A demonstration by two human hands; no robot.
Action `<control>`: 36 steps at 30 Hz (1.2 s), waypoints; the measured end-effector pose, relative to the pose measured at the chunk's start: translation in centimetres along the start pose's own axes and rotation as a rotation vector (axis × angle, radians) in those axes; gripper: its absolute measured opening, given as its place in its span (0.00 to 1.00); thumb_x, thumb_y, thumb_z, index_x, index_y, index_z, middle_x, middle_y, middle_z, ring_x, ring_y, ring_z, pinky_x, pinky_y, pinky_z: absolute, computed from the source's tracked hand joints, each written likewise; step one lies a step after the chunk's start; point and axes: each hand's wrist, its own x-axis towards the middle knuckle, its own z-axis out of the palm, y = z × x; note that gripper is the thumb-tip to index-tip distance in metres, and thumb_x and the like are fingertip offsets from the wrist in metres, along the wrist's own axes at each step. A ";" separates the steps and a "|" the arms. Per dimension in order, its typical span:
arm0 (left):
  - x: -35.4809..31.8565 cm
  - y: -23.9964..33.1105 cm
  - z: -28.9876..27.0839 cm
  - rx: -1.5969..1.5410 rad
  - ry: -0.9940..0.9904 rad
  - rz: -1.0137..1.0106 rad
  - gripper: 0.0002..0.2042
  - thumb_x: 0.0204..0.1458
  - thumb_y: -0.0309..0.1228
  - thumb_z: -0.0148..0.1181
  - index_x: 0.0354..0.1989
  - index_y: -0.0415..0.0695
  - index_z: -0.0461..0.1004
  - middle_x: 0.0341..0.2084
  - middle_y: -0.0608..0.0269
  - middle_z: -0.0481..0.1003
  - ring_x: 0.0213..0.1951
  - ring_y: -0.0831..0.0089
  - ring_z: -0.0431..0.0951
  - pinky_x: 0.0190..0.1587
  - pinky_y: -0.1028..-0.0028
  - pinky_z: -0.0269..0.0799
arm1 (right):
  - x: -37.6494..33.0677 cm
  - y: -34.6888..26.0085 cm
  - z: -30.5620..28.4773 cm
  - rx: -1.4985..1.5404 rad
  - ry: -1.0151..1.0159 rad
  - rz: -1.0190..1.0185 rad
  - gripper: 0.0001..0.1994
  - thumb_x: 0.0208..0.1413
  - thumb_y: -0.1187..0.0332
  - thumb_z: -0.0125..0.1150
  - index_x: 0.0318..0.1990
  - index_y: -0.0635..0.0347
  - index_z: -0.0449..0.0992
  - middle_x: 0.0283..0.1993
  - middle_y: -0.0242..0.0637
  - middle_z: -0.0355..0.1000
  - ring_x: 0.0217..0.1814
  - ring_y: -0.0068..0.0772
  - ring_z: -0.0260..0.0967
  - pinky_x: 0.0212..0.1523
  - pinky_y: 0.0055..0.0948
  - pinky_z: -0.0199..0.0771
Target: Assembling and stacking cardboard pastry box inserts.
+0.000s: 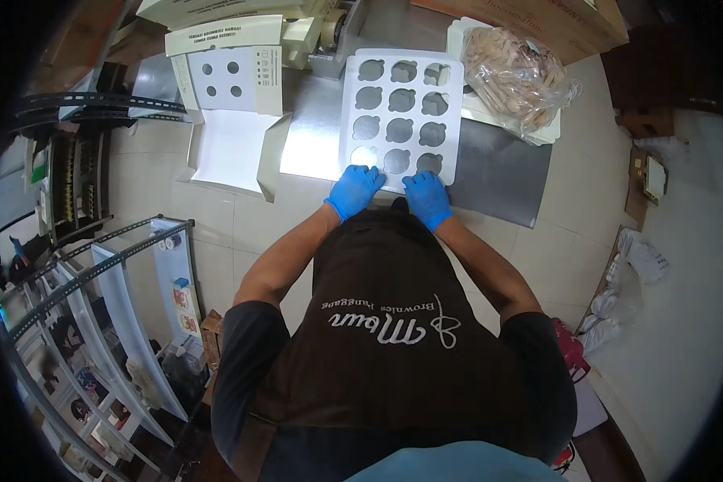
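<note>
I have the left hand [355, 191] and right hand [427, 198] gripping the near edge of a white holed card [385, 113], over the desk [502, 175]; an open box [234, 149] sits left, a filled plastic bag [512, 76] far right.

Insert [384, 115] over tbl [502, 169]; box [233, 149] L, bag [512, 76] R; hands [353, 193] at near edge.

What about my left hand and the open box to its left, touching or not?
Apart: the head view shows pale floor between your left hand and open box.
</note>
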 end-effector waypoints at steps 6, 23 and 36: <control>-0.2 -0.8 1.0 -0.018 0.230 0.155 0.17 0.44 0.29 0.51 0.45 0.42 0.69 0.37 0.59 0.70 0.41 0.62 0.71 0.44 0.65 0.65 | 0.5 -1.0 -0.4 0.073 -0.071 0.086 0.06 0.45 0.74 0.51 0.33 0.57 0.69 0.30 0.38 0.67 0.36 0.40 0.68 0.35 0.37 0.70; 1.1 0.0 1.3 -0.248 0.091 0.035 0.14 0.42 0.24 0.54 0.41 0.39 0.70 0.37 0.51 0.72 0.40 0.55 0.73 0.42 0.63 0.71 | 1.6 -0.8 -1.0 0.099 -0.143 0.117 0.03 0.47 0.73 0.50 0.30 0.57 0.69 0.28 0.38 0.69 0.32 0.40 0.71 0.30 0.37 0.73; -1.2 -1.9 1.4 -0.223 0.153 0.028 0.14 0.45 0.23 0.51 0.42 0.42 0.71 0.40 0.53 0.72 0.42 0.58 0.73 0.45 0.64 0.69 | 2.4 -0.7 -2.2 0.093 -0.288 0.109 0.04 0.49 0.73 0.50 0.31 0.56 0.71 0.28 0.40 0.70 0.31 0.42 0.73 0.28 0.40 0.74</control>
